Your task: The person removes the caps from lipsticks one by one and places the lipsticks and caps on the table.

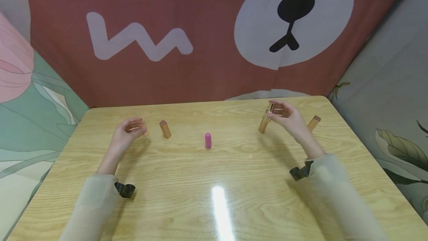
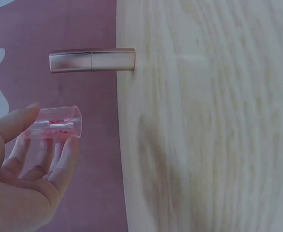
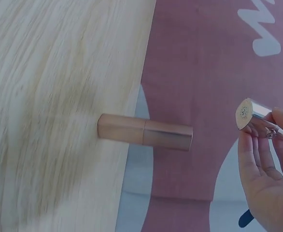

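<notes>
Pink stick (image 1: pixel 208 141) stands at 12 o'clock, left hand (image 1: pixel 124 134) pinches clear tube (image 2: pixel 64 118), right hand (image 1: pixel 291 120) shiny tube (image 3: pixel 257 121), neither yet set down.

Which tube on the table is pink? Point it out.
The pink tube, between the left hand and right hand; the other tabletop tubes are brownish.

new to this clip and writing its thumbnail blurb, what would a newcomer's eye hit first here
Probably the huge cartoon muzzle on the reddish-brown backdrop, beyond the table's far edge. Next, the bright magenta tube near the tabletop's middle. To either side of it, the left hand holds a clear pinkish cylinder and the right hand a shiny rose-gold tube.
</notes>
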Motion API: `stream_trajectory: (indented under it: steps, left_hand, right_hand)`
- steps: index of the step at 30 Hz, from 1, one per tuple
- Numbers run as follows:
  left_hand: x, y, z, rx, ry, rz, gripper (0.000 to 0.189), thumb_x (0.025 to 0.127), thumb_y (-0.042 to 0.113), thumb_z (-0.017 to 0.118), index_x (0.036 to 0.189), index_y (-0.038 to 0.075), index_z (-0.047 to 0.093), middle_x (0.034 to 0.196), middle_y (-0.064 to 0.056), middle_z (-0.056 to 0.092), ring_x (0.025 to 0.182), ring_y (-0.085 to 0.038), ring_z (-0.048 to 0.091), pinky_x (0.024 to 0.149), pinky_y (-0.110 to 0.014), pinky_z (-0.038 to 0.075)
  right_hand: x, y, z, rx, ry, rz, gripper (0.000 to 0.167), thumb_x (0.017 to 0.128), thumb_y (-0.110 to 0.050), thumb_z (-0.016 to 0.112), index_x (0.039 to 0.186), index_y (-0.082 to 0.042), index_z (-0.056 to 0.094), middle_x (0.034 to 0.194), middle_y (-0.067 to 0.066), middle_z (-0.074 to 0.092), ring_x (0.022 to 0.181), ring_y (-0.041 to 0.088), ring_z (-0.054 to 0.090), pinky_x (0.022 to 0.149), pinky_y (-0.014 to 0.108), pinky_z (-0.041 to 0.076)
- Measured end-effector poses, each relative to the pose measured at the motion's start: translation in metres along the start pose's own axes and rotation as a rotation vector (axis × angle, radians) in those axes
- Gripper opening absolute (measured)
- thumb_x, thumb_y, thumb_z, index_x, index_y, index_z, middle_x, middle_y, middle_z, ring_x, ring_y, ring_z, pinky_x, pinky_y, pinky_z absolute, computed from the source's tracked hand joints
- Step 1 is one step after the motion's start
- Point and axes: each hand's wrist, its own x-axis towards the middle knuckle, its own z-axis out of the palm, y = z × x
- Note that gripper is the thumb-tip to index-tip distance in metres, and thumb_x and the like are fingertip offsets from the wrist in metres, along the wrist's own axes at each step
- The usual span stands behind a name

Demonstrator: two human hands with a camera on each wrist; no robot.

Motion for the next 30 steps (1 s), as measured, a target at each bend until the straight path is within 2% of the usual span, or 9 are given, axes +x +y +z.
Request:
stream_trajectory:
  steps: [3,9,13,17,21,30]
  left_hand:
    - [0.000,-0.002,-0.001,0.008,-0.016,-0.009,0.045,0.093,0.026,0.063,0.131,0.008,0.048,0.102,0.020,0.053,0.089,0.013,0.054,0.079,-0.010,0.048]
    - [0.001,-0.009,-0.002,0.048,-0.053,-0.046,0.055,0.093,0.024,0.062,0.137,-0.001,0.041,0.110,0.008,0.054,0.088,0.012,0.052,0.080,-0.012,0.049]
    - [0.001,-0.015,-0.005,0.071,-0.086,-0.062,0.056,0.095,0.025,0.060,0.140,-0.001,0.038,0.126,-0.010,0.053,0.091,0.011,0.050,0.082,-0.013,0.048]
    - [0.002,-0.023,-0.007,0.078,-0.129,-0.070,0.058,0.096,0.025,0.057,0.142,-0.001,0.034,0.140,-0.023,0.043,0.095,0.007,0.047,0.082,-0.013,0.047]
    - [0.004,-0.028,-0.006,0.093,-0.143,-0.060,0.054,0.096,0.023,0.058,0.140,-0.003,0.038,0.136,-0.023,0.045,0.092,0.009,0.048,0.080,-0.012,0.047]
    - [0.006,-0.028,-0.002,0.098,-0.155,-0.056,0.051,0.093,0.015,0.061,0.135,-0.005,0.042,0.123,-0.013,0.054,0.090,0.010,0.049,0.078,-0.012,0.048]
  right_hand:
    - [-0.001,0.001,-0.004,-0.001,0.011,0.007,0.049,0.091,-0.018,0.066,0.134,-0.003,0.048,0.100,-0.026,0.057,0.092,-0.009,0.058,0.077,0.010,0.051]
    - [-0.005,0.004,-0.011,-0.033,0.035,0.020,0.049,0.091,-0.017,0.065,0.134,-0.002,0.048,0.099,-0.029,0.056,0.093,-0.011,0.056,0.076,0.008,0.050]
    - [-0.006,0.008,-0.014,-0.009,0.054,0.000,0.046,0.090,-0.013,0.066,0.132,-0.001,0.049,0.097,-0.030,0.057,0.091,-0.011,0.056,0.076,0.008,0.050]
    - [-0.007,0.011,-0.017,0.000,0.070,-0.013,0.040,0.090,-0.011,0.066,0.128,-0.007,0.053,0.096,-0.029,0.058,0.090,-0.011,0.057,0.075,0.008,0.050]
    - [-0.009,0.010,-0.021,-0.021,0.080,-0.007,0.039,0.090,-0.014,0.066,0.127,-0.014,0.053,0.098,-0.028,0.057,0.091,-0.011,0.056,0.075,0.007,0.049]
    - [-0.011,0.010,-0.028,-0.052,0.083,0.012,0.046,0.091,-0.017,0.066,0.134,-0.010,0.049,0.100,-0.029,0.055,0.093,-0.010,0.054,0.075,0.007,0.049]
